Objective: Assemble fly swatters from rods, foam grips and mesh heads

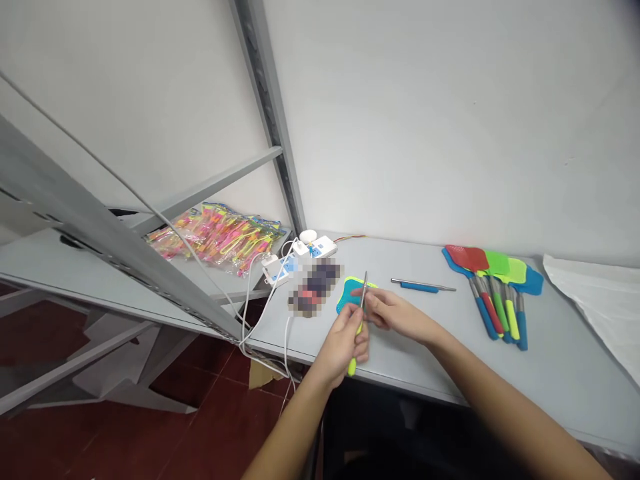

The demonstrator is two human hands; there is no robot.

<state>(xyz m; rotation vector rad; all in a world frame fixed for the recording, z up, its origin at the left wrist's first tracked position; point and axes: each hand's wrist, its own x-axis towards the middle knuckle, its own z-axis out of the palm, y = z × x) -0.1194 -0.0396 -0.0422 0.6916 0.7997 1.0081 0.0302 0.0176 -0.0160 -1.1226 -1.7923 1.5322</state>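
Note:
My left hand [337,343] is closed around a telescopic fly swatter handle [353,367] with a yellow-green grip and a thin metal rod, held upright at a slight tilt. My right hand [395,313] is at the metal rod, thumb and fingers pinched about it; a fingertip beyond the rod is blurred. Behind my hands, a blue swatter head [346,295] lies on the table, with a yellow one showing at its edge. To their right rests a blue-gripped telescopic handle [419,287] without a head.
At the right lie several fly swatters [495,293] in red, green, yellow and blue, near a white sheet [590,300]. A power strip [320,247] with white cables and a pixelated object [315,290] are at the left. Bagged colourful items [215,233] lie beyond the metal frame [280,153].

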